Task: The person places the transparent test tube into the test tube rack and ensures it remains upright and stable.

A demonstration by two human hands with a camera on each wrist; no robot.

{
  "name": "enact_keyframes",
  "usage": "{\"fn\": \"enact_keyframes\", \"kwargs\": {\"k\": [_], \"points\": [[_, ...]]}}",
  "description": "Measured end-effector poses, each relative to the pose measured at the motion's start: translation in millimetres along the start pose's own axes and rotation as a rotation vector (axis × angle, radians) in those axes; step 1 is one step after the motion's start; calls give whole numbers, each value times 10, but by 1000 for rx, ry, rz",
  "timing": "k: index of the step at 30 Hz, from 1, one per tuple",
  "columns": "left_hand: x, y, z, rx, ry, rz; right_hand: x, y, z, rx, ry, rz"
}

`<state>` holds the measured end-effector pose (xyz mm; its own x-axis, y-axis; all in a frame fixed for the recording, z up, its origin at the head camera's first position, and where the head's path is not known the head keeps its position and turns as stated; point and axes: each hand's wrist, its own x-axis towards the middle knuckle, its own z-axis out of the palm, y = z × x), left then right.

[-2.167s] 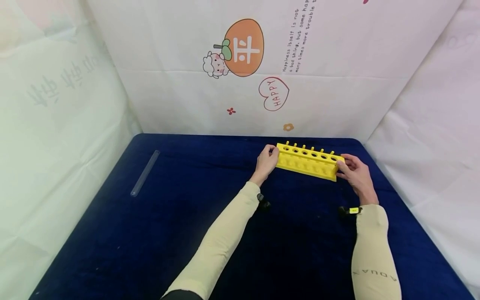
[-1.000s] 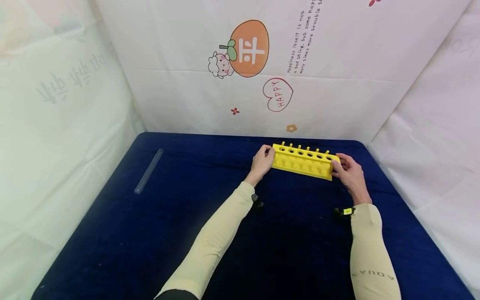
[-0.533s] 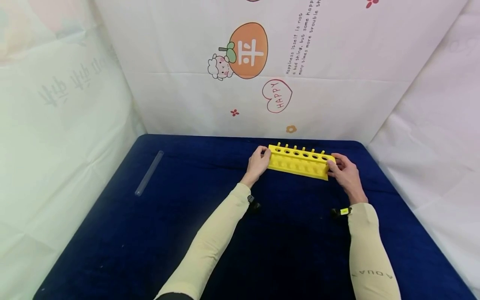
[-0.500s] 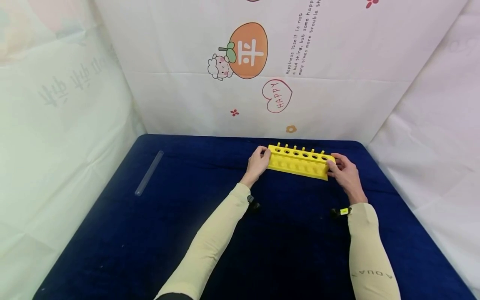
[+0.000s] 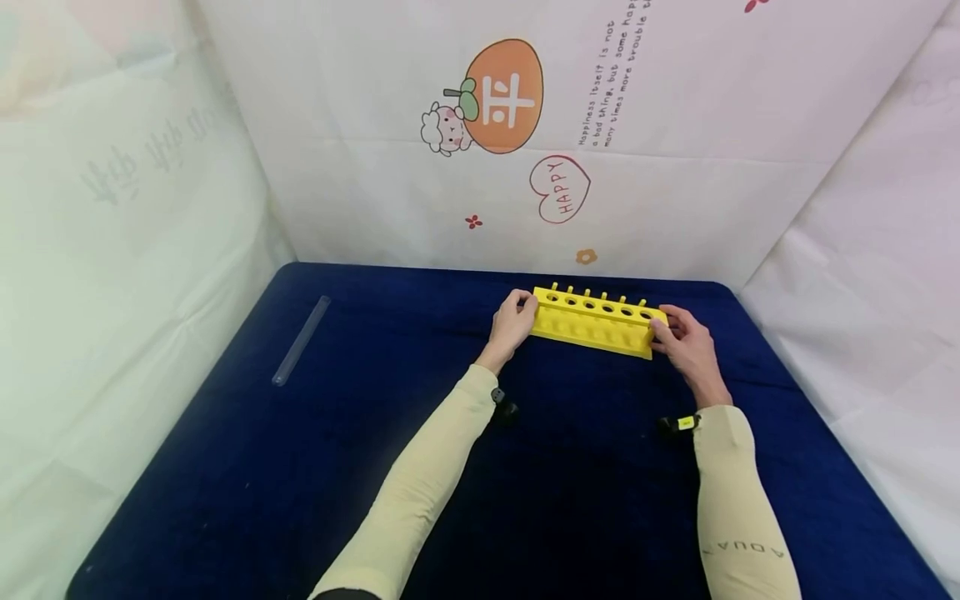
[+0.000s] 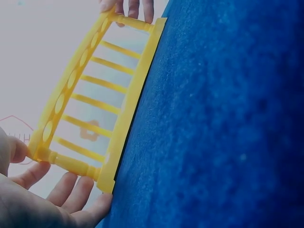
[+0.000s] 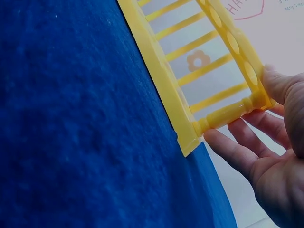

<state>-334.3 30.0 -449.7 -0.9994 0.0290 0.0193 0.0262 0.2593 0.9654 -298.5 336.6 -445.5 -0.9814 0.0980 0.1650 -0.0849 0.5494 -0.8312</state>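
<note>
A yellow plastic test tube rack (image 5: 592,325) stands near the back of the blue table, with a row of round holes on top and several thin pegs behind. My left hand (image 5: 512,323) grips its left end; in the left wrist view the thumb is at the top bar and the fingers (image 6: 78,192) are against the end post. At the other end my right hand (image 5: 688,346) holds the rack likewise, its fingers (image 7: 237,147) against the right post in the right wrist view. No tube sits in the rack's holes.
A clear glass test tube (image 5: 302,340) lies slantwise on the left part of the dark blue table (image 5: 337,467). White printed sheets (image 5: 360,167) hang behind the table and along both sides.
The rack has slid a little to the left along the table, with both hands keeping hold of its ends. The head view has shifted slightly, while the test tube stays where it lies.
</note>
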Motion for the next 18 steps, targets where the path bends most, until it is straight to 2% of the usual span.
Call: {"fn": "enact_keyframes", "kwargs": {"k": [6,13,18], "points": [[21,41,-17,0,9,14,18,-44,-6,13,7,-2],[4,17,-53,-10,11,-29,15,-48,36,-4,-5,1],[-25,-14,-82,-6,10,-31,3,-26,76,4,-8,-7]]}}
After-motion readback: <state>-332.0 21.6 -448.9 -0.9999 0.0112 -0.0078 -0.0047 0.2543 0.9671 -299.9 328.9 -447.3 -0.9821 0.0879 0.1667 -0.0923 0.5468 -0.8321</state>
